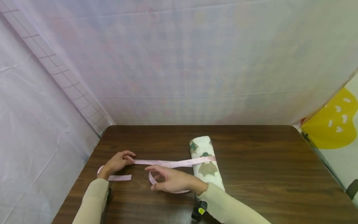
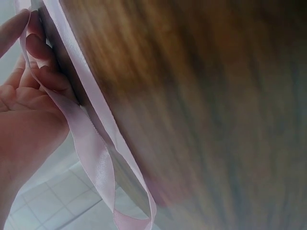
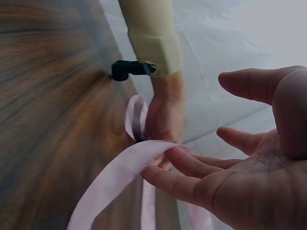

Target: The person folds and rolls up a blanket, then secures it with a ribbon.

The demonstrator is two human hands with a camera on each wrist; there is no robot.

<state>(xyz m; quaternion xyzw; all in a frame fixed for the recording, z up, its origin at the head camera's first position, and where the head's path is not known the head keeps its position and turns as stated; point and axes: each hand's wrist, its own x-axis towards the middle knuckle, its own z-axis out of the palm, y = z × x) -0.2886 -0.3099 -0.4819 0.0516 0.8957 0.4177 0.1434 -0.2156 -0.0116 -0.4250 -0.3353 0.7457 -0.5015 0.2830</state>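
table (image 1: 265,165), one: dark brown wood-grain top, rounded far corners, dull sheen. backing sheet (image 1: 195,62), one: pale, faintly checked, hung behind the table. side sheet (image 1: 33,133), one: white, creased, at left, with a grid-lined strip (image 1: 67,82) along its edge. yellow shape (image 1: 330,121), one: flat, curved, with white marks, at right.

rolled cloth (image 1: 207,170), one: white, soft-looking, printed in brown and green; lies lengthwise on the table, right of the middle. pink ribbon (image 1: 167,162): narrow, smooth, satiny; crosses the roll and runs left in two strands, one straight-cut end flat by the left wrist; whether a single length, cannot tell.

hands, two. left hand (image 1: 117,163): thumb and fingers pinch the ribbon near the table's left side. right hand (image 1: 173,180): fingers spread wide, thumb apart, ribbon looped over the fingertips, just left of the roll. sleeves (image 1: 93,193), two: cream, plain. black devices (image 1: 197,213), two: one at each wrist.
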